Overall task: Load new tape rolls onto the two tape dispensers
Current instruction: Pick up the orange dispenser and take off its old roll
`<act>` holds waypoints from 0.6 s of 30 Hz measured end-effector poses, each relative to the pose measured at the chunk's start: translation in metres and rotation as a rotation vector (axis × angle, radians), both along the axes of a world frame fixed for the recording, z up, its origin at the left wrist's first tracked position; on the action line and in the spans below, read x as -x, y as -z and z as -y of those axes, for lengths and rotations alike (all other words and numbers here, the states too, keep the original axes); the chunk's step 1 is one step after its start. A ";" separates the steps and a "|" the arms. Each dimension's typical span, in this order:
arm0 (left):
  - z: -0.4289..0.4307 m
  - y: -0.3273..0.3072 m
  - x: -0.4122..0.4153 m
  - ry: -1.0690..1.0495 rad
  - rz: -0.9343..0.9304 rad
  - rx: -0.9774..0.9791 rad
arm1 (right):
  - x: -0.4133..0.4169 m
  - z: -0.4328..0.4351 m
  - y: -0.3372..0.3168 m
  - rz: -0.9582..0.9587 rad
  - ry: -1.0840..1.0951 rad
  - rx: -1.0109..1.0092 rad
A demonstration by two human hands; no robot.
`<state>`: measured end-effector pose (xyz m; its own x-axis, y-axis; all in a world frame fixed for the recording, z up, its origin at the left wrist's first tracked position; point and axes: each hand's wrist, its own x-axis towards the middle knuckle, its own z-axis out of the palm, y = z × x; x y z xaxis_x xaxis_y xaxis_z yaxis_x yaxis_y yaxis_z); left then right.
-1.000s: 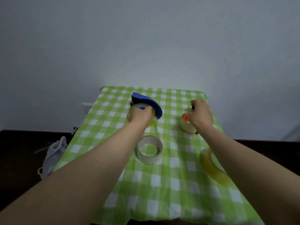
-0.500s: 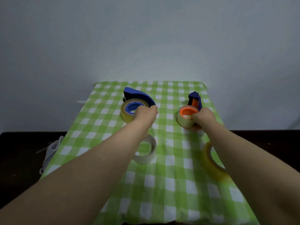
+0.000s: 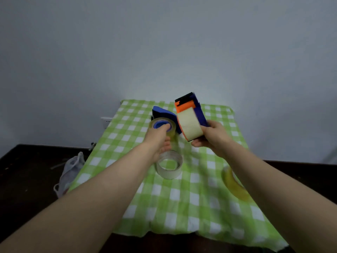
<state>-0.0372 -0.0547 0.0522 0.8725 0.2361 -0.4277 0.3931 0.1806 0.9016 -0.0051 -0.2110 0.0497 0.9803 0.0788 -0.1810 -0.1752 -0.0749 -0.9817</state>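
Note:
My right hand [image 3: 212, 137] holds a blue and orange tape dispenser [image 3: 191, 114] lifted off the table and tilted, with a pale tape roll [image 3: 189, 125] on its orange hub. On the green checked cloth [image 3: 182, 207] lies a blue tape dispenser [image 3: 164, 114] carrying a yellowish clear roll [image 3: 170, 131] around its blue hub. My left hand [image 3: 158, 141] rests on the near side of that roll, fingers curled onto the hub. A loose clear tape roll [image 3: 169, 167] lies flat near my left wrist. A loose yellow roll [image 3: 234, 183] lies at the right, partly behind my right forearm.
The table stands against a plain wall, with a wall socket [image 3: 105, 120] at the left. A white plastic bag [image 3: 71, 170] lies on the dark surface left of the cloth. The cloth's front edge hangs close to me.
My right hand has lifted the orange-hubbed dispenser off the cloth and tipped it up toward the middle. My left hand stayed on the blue dispenser's roll.

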 end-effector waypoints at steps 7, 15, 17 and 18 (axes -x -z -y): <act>-0.036 -0.007 0.070 0.014 0.021 0.246 | 0.075 -0.050 -0.009 -0.158 -0.232 -0.193; -0.053 0.004 0.109 -0.066 0.106 0.135 | 0.109 -0.076 -0.006 -0.182 -0.245 -0.052; -0.058 0.005 0.112 -0.132 0.122 0.108 | 0.109 -0.076 -0.008 -0.085 -0.180 -0.016; -0.061 0.005 0.114 -0.153 0.126 0.089 | 0.110 -0.075 -0.009 -0.057 -0.162 -0.045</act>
